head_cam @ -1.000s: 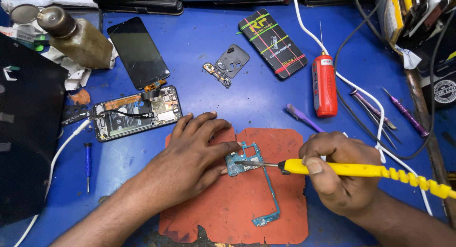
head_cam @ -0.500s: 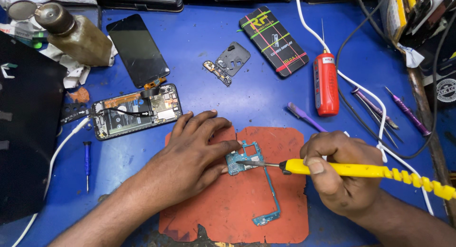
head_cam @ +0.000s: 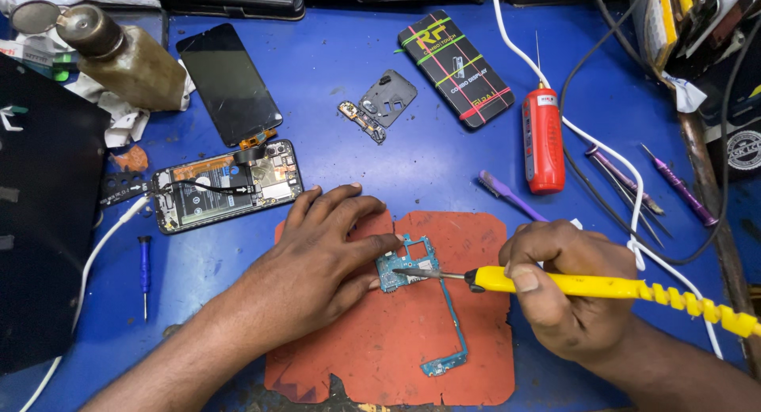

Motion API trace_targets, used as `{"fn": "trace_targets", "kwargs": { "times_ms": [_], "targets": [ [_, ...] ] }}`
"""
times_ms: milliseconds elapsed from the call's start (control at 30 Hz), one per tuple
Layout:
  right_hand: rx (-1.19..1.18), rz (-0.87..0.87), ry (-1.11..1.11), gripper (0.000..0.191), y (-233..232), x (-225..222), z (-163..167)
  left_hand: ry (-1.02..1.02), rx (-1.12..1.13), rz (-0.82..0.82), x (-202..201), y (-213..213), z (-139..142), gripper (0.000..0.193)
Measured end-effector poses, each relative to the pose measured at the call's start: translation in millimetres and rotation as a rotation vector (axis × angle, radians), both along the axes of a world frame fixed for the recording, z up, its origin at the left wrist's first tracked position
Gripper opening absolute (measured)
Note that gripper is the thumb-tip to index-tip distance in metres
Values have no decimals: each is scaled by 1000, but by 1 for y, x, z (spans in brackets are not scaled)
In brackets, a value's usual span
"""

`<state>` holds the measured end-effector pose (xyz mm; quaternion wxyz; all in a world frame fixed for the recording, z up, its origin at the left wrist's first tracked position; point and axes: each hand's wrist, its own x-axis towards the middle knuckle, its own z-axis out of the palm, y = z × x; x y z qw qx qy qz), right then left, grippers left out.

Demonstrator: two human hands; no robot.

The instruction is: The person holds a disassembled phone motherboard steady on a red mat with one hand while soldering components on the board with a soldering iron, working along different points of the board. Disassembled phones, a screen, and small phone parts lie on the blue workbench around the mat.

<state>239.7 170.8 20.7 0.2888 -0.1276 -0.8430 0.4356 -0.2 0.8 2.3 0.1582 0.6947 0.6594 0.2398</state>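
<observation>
From the head camera, a red-brown work mat (head_cam: 468, 333) lies on the blue table (head_cam: 333, 158), and everything else is placed here from that mat. On its upper middle sits a small teal circuit board (head_cam: 408, 265) with a thin strip running down toward the mat's lower edge. The left hand (head_cam: 317, 261) rests flat over the mat's upper left part, its fingertips (head_cam: 388, 244) pressing the board's left side; the grip here is a loose hold-down, not a closed fist. The right hand (head_cam: 567, 289), at the mat's right edge, is wrapped firmly around a yellow soldering iron (head_cam: 602, 287), whose metal tip touches the board's middle.

Just above and left of the mat lies an opened phone (head_cam: 226, 186) showing its battery and inner parts, and further up from that a detached black screen (head_cam: 228, 83). Up and left again stands a brown bottle (head_cam: 131, 59). Left of the mat, well apart, a small blue screwdriver (head_cam: 143, 269) lies on the table. Above the mat are a dark camera cover plate (head_cam: 388, 96) and a black box with coloured stripes (head_cam: 453, 67). Above the mat's right corner are a red cylindrical tool (head_cam: 543, 138) and a purple plastic pry tool (head_cam: 507, 194)
</observation>
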Motion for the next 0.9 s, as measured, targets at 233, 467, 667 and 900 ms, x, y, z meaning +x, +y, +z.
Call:
{"fn": "trace_targets", "kwargs": {
  "times_ms": [233,467,667,900],
  "targets": [
    [18,-9,3,13,0,0,1,-1,-2,1,0,0,1,45],
    [-10,13,-8,11,-1,0,2,1,-6,-1,0,0,0,45],
    [7,27,0,12,0,1,2,6,-1,-2,0,0,0,45],
    [-30,50,17,12,1,0,2,8,6,-1,0,0,0,46]
  ]
}}
